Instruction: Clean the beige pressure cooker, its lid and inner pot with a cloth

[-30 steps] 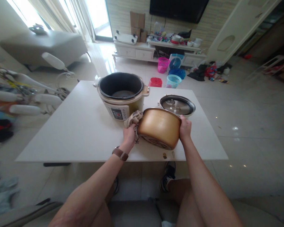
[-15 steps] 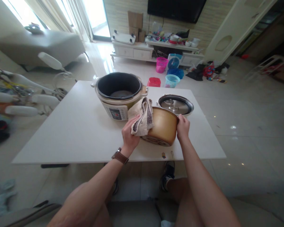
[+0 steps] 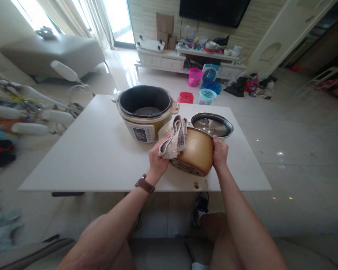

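Observation:
A gold-coloured inner pot (image 3: 200,150) is tilted above the table, its underside partly turned towards me. My right hand (image 3: 220,150) grips its rim at the right. At the pot's left side, my left hand (image 3: 158,157) is closed on a beige and dark folded cloth (image 3: 173,140), which lies against the pot wall. Behind them stands the cooker body (image 3: 143,129), open at the top with a dark interior and a control panel in front. The detached round lid (image 3: 212,125) rests inner side up behind my right hand.
Everything stands on a white table (image 3: 81,157), with a small sticker (image 3: 196,185) near its front edge. Beyond it are a red stool (image 3: 186,98), a turquoise basket (image 3: 207,96) and a pink basket (image 3: 195,77). A lamp with white arms (image 3: 64,71) is at the left.
The pot has tipped slightly, showing a little more of its underside. Both hands keep their holds. The whole view has shifted slightly.

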The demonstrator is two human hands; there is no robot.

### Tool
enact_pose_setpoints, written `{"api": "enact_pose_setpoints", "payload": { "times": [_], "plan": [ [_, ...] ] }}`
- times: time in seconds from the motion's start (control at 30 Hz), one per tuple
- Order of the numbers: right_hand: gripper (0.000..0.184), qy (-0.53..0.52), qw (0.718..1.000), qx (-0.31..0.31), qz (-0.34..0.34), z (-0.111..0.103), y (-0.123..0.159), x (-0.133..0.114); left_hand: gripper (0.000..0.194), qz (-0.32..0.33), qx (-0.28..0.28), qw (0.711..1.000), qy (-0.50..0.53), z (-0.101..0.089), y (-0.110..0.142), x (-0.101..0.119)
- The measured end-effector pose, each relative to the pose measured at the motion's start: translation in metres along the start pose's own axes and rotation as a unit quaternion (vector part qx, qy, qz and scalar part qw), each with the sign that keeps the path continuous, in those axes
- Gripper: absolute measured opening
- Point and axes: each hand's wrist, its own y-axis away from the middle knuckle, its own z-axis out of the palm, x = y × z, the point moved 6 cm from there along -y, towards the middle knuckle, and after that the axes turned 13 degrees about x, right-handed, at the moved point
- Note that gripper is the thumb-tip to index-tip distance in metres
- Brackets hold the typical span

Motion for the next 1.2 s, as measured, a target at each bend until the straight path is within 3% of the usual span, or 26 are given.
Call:
{"api": "enact_pose_setpoints", "payload": {
  "times": [0.27, 0.4, 0.5, 0.63, 0.73, 0.83, 0.97, 1.1, 1.2],
  "plan": [
    [0.071, 0.019, 1.000, -0.007, -0.020, 0.003, 0.003, -0.009, 0.017, -0.098, 0.034, 0.995, 0.014, -0.002, -0.003, -0.016],
    [0.071, 0.021, 1.000, -0.009, -0.016, 0.003, 0.002, -0.008, 0.019, -0.161, 0.059, 0.984, 0.039, -0.001, -0.006, -0.028],
    [0.072, 0.017, 1.000, -0.009, -0.016, 0.002, 0.001, -0.007, 0.027, -0.231, 0.088, 0.968, 0.047, -0.001, -0.004, -0.048],
    [0.073, 0.020, 1.000, -0.010, -0.021, 0.002, 0.001, -0.008, 0.033, -0.356, 0.124, 0.925, 0.043, -0.002, 0.009, -0.081],
    [0.073, 0.018, 1.000, -0.011, -0.017, 0.002, 0.001, -0.007, 0.035, -0.389, 0.151, 0.907, 0.052, -0.003, 0.015, -0.090],
    [0.073, 0.011, 1.000, -0.013, -0.010, 0.002, 0.001, -0.004, 0.032, -0.354, 0.169, 0.919, 0.034, -0.006, 0.012, -0.083],
    [0.073, -0.005, 1.000, -0.021, -0.002, 0.005, 0.003, 0.000, 0.026, -0.228, 0.145, 0.963, 0.009, -0.010, 0.001, -0.052],
    [0.072, -0.013, 1.000, -0.026, 0.006, 0.008, 0.005, 0.005, 0.027, -0.050, 0.066, 0.996, -0.016, -0.010, -0.002, -0.011],
    [0.073, -0.018, 0.999, -0.026, 0.007, 0.009, 0.006, 0.006, 0.035, 0.044, 0.007, 0.999, -0.019, -0.007, 0.001, 0.007]
  ]
}}
